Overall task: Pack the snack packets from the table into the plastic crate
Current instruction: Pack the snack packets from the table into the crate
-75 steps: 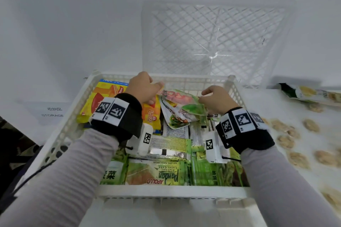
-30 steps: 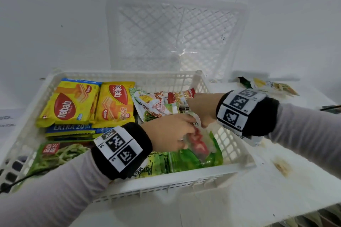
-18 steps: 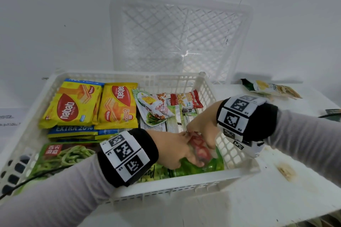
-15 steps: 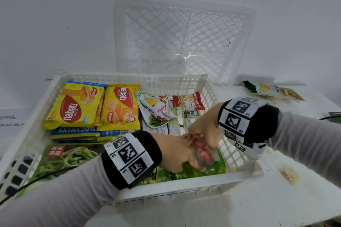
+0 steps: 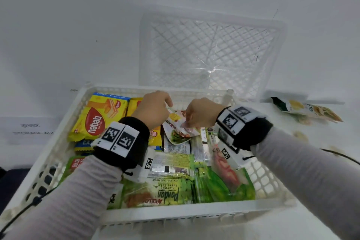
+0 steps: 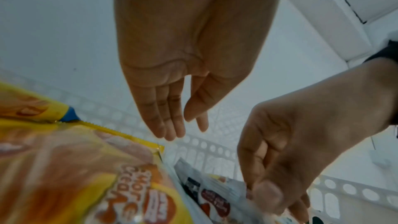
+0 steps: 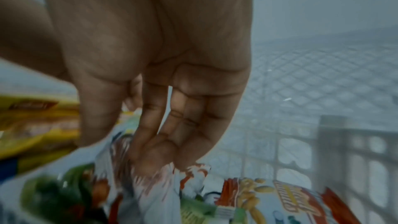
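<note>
The white plastic crate (image 5: 175,214) holds several snack packets: yellow wafer packs (image 5: 99,117) at the far left, green packs at the front, and a green and red packet (image 5: 228,179) at the near right. Both hands are over the far middle of the crate. My left hand (image 5: 155,107) hovers with straight fingers (image 6: 172,125) and holds nothing. My right hand (image 5: 200,115) pinches the edge of a small white snack packet (image 5: 178,132) between thumb and fingers (image 7: 150,152); the same packet (image 6: 215,193) lies beside a yellow pack (image 6: 86,176).
A second white crate (image 5: 210,52) stands on edge against the wall behind. One green and yellow snack packet (image 5: 305,109) lies on the white table (image 5: 311,161) to the right of the crate. Crumb-like marks dot the table there.
Both hands left the green and red packet in the crate's near right corner and moved to the far middle. The right hand now pinches a small white packet; the left has opened.
</note>
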Demonstrator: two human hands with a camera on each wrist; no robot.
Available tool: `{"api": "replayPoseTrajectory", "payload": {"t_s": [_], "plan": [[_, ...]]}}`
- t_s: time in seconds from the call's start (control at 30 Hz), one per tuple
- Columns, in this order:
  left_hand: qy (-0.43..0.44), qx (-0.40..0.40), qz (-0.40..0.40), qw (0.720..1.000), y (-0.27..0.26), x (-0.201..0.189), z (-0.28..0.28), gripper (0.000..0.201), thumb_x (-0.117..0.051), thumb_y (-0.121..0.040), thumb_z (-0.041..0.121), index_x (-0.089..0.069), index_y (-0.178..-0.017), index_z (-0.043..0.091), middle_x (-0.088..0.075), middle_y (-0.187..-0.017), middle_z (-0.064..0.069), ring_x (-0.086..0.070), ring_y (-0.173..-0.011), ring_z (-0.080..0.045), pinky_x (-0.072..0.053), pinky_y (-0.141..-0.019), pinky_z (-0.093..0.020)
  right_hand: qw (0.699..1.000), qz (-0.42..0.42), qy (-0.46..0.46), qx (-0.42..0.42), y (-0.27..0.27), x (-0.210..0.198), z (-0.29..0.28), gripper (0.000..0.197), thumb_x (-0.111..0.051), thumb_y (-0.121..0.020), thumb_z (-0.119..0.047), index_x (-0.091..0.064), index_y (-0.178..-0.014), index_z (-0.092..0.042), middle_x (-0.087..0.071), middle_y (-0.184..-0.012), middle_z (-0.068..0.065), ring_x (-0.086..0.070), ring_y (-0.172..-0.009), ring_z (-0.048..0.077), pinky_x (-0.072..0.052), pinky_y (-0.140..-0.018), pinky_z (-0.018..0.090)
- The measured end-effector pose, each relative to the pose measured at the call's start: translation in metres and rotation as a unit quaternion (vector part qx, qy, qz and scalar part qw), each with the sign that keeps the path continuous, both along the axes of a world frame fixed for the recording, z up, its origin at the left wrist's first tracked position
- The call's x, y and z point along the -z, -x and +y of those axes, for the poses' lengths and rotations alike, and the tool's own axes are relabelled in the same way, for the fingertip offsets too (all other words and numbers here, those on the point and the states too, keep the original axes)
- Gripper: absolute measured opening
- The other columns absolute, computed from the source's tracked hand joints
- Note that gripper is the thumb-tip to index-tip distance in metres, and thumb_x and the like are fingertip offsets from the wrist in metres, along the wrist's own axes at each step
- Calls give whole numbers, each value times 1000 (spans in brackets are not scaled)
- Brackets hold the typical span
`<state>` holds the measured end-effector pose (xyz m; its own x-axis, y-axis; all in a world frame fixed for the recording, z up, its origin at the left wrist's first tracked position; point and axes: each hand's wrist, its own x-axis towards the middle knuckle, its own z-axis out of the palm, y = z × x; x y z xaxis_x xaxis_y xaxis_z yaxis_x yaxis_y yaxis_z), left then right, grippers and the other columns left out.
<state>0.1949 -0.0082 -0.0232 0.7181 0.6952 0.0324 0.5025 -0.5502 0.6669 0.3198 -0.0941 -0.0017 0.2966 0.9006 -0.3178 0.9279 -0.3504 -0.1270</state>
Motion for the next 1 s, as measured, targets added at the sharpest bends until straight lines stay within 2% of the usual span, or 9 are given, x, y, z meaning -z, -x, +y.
{"api": "replayPoseTrajectory", "payload": {"t_s": [0.1,0.23,0.33,0.43,0.6,0.73,0.8,0.9,1.0], "plan": [[10,5,-26,1000,-1,3,2,45,-41,-77,-14,-62,-108,11,-55,-122,-11,-50,-115,-23,-42,-93,-32,996,-80,-8,-26,10,16,11,38,-70,-76,-48,-61,-72,-11,-62,-68,1,-61,-70,20,-52,-64,31],[15,66,5,998,0,5,3,62,-42,-75,-15,-53,-128,15,-47,-138,-6,-41,-129,-20,-35,-93,-22,993,-114,-41,0,10,20,15,35,-64,-79,-33,-44,-57,-14,-51,-57,1,-55,-58,22,-48,-53,27],[15,125,42,991,-2,9,2,68,-49,-76,-12,-43,-138,17,-39,-146,-3,-35,-135,-18,-32,-92,-19,999,-20,-41,28,0,13,11,21,-66,-77,-26,-64,-66,-8,-65,-68,5,-64,-71,23,-50,-62,27],[6,135,1,991,-3,10,1,68,-67,-77,2,-43,-138,20,-42,-143,0,-40,-130,-17,-32,-92,-20,983,117,-102,98,-17,3,4,19,-66,-83,-27,-60,-73,-13,-64,-72,1,-64,-68,18,-54,-63,26],[147,108,-190,965,-5,2,-2,68,-79,-72,16,-46,-128,33,-56,-112,-1,-58,-104,-21,-49,-94,-36,892,408,-111,157,-39,-18,-12,15,-60,-90,-13,-60,-74,-10,-61,-72,4,-60,-66,16,-56,-85,38],[275,121,-231,926,-4,-1,-5,67,-81,-67,23,-48,-125,28,-67,-105,-8,-69,-91,-20,-56,-78,-29,835,529,-81,129,-45,-28,-26,18,-52,-94,-8,-59,-78,-9,-57,-73,6,-56,-66,14,-56,-69,27],[278,144,-227,922,-5,-1,-8,52,-77,-73,14,-53,-119,18,-72,-98,-9,-71,-86,-19,-57,-73,-27,859,492,-77,115,-46,-30,-32,20,-48,-96,-11,-61,-81,-6,-58,-72,4,-55,-66,13,-56,-71,25],[267,158,-212,927,-10,2,-12,41,-75,-77,10,-55,-113,9,-72,-98,-10,-71,-87,-19,-58,-75,-30,931,344,-83,90,-48,-33,-40,26,-50,-96,-20,-63,-92,2,-61,-81,13,-57,-70,16,-57,-71,22],[270,141,-223,926,-14,4,-16,42,-76,-75,17,-55,-111,11,-72,-98,-10,-71,-86,-19,-59,-74,-34,963,207,-145,89,-52,-36,-43,28,-60,-89,-32,-66,-80,-6,-70,-87,14,-67,-74,19,-58,-64,23]]}}
